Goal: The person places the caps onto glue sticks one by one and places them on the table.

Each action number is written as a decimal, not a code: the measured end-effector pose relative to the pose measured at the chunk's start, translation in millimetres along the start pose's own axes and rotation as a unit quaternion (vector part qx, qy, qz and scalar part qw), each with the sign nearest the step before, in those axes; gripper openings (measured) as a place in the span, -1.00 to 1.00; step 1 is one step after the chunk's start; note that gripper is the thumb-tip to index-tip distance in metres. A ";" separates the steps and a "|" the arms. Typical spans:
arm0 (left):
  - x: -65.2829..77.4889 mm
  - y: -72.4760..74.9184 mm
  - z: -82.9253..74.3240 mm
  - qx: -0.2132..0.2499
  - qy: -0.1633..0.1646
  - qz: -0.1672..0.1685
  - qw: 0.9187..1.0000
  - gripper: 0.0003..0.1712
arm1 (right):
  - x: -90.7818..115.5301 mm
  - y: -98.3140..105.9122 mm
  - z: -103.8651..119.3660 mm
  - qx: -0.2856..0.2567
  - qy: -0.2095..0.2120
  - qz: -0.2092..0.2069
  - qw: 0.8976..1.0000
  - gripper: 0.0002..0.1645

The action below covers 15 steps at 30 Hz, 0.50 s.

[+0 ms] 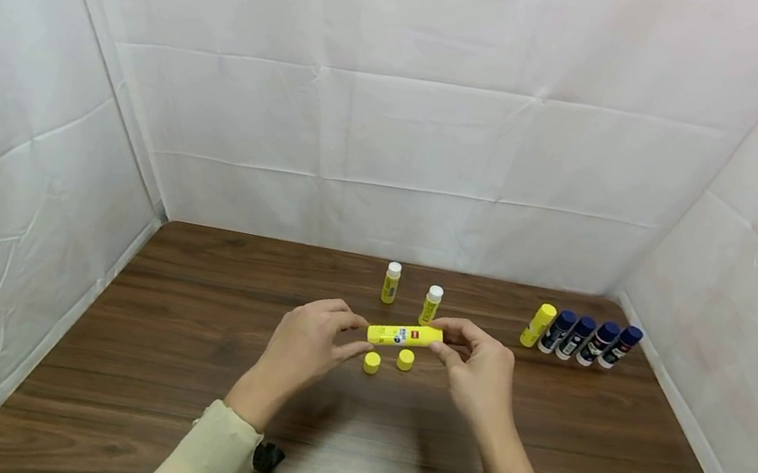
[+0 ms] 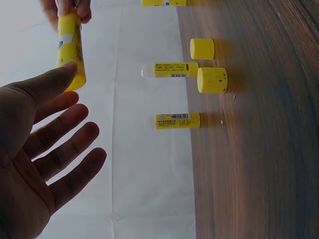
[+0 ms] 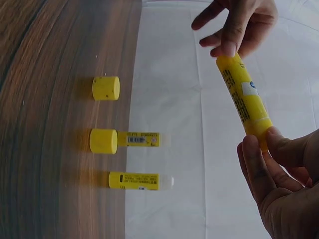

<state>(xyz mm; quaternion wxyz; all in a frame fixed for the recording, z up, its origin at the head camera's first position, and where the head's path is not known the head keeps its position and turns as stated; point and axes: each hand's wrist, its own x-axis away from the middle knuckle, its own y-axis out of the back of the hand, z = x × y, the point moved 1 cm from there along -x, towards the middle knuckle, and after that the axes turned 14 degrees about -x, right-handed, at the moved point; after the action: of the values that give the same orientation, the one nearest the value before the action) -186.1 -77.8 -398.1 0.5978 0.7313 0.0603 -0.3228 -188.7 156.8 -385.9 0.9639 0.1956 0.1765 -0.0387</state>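
Note:
A yellow glue stick (image 1: 405, 335) is held sideways above the table between both hands. My left hand (image 1: 305, 342) pinches its left end between thumb and index finger, the other fingers spread in the left wrist view. At the opposite end, the thumb and fingers of my right hand (image 1: 483, 371) grip the yellow cap (image 3: 259, 130), which is on the stick. Below stand two loose yellow caps, one on the left (image 1: 372, 363) and one on the right (image 1: 405, 360). Behind the hands, two yellow glue sticks stand upright with white tops showing, one left (image 1: 390, 285), one right (image 1: 430, 309).
At the back right a yellow capped glue stick (image 1: 537, 326) stands in a row with several white glue sticks with dark blue caps (image 1: 574, 339). White cloth walls (image 1: 404, 139) enclose the brown wooden table (image 1: 196, 323) at the back and sides.

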 end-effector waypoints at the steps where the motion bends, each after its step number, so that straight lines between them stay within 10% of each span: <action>1: 0.1 -0.3 0.6 0.000 0.002 0.000 1.000 -0.67 | -1.1 1.7 -0.9 0.003 0.001 -0.001 1.000 -0.75; 15: 3.3 -7.3 6.5 0.003 0.056 0.034 0.998 -0.65 | -17.1 29.7 -31.5 0.091 -0.010 -0.002 0.996 -0.75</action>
<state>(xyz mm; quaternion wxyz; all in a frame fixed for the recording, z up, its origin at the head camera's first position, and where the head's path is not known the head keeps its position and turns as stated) -189.5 -82.7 -406.5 0.6019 0.7516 0.0680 -0.2611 -210.7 196.6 -396.2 0.9437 0.2816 0.1635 -0.0587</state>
